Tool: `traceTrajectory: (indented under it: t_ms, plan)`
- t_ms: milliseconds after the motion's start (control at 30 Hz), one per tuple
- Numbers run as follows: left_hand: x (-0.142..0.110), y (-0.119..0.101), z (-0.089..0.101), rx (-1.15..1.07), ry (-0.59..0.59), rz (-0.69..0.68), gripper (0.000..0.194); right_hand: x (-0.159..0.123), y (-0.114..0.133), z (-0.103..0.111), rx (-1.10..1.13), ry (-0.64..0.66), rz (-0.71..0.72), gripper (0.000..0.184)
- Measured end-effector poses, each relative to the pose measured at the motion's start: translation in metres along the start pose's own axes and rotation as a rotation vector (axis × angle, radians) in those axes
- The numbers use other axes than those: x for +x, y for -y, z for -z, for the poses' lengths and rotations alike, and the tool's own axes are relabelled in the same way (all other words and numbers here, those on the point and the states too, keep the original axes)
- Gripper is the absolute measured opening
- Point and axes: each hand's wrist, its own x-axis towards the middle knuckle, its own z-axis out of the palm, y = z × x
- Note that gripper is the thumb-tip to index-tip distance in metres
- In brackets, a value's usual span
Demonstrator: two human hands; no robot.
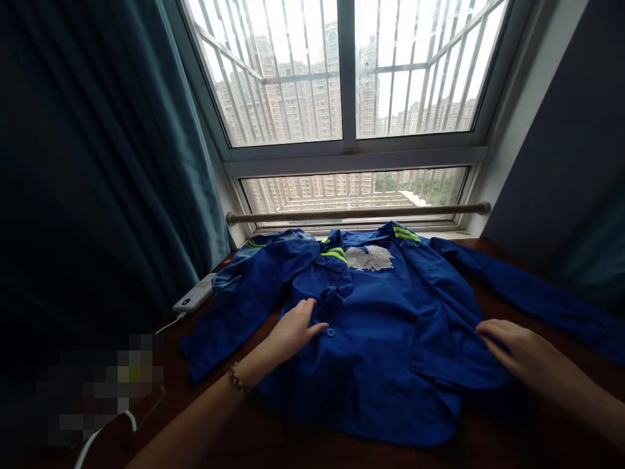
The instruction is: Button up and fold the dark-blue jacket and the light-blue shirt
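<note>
A blue work jacket (381, 339) lies front side up and unbuttoned, its collar end toward the window and its sleeves spread to both sides. Yellow-green stripes mark its shoulders, and a ragged whitish patch (371, 258) shows on the inside below the collar. My left hand (293, 329) is closed on the left front panel, thumb beside a round button (331, 332). At the other side, my right hand (510, 345) pinches the edge of the right front panel between thumb and fingers. Folds hide some of the fingertips.
The jacket rests on a dark brown wooden surface (234, 417) below a barred window. Behind the left sleeve is a lighter blue cloth (234, 264). A white power strip (195, 294) with a cable lies beside the curtain (180, 163). A metal rail (361, 213) crosses the window.
</note>
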Motion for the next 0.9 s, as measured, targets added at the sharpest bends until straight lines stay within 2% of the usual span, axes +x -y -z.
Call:
traceTrajectory:
  t_ms: [67,133,200,233,300,367,400,467,567,667,767,833,900]
  plan:
    - [-0.025,-0.017,0.000,0.214,-0.060,-0.024,0.043,0.008,0.043,-0.003,0.180,0.166,0.106,0.022]
    - [-0.044,-0.030,-0.010,0.342,0.027,-0.065,0.045,0.018,0.086,-0.019,0.384,0.310,0.172,0.024]
    - [-0.054,-0.034,-0.025,0.382,0.134,-0.128,0.038,0.030,0.118,-0.049,0.598,0.433,0.158,0.026]
    - [-0.056,-0.033,-0.033,0.373,0.158,-0.156,0.028,0.036,0.130,-0.067,0.709,0.518,0.120,0.033]
    - [-0.052,-0.026,-0.043,0.286,0.116,-0.177,0.013,0.049,0.145,-0.101,0.927,0.692,0.045,0.049]
    - [-0.042,-0.017,-0.045,0.116,0.014,-0.136,0.024,0.061,0.155,-0.127,1.129,0.815,0.036,0.055]
    - [-0.036,-0.012,-0.043,0.014,-0.040,-0.097,0.030,0.066,0.159,-0.134,1.213,0.831,0.044,0.053]
    - [-0.025,-0.006,-0.035,-0.196,-0.113,-0.033,0.040,0.072,0.167,-0.136,1.354,0.799,0.039,0.041]
    - [-0.014,-0.003,-0.022,-0.378,-0.104,-0.018,0.049,0.067,0.178,-0.119,1.549,0.768,-0.036,0.029]
    - [-0.018,-0.007,-0.016,-0.260,0.068,-0.062,0.047,0.043,0.183,-0.100,1.681,0.817,-0.130,0.023]
    - [-0.031,-0.017,-0.018,-0.021,0.214,-0.070,0.034,0.007,0.179,-0.099,1.618,0.862,-0.356,0.022]
    - [-0.040,-0.029,-0.021,0.110,0.179,-0.094,0.025,-0.018,0.174,-0.108,1.502,0.925,-0.561,0.023]
    - [-0.046,-0.042,-0.025,0.138,0.142,-0.229,0.020,-0.039,0.168,-0.119,1.390,0.981,-0.693,0.025]
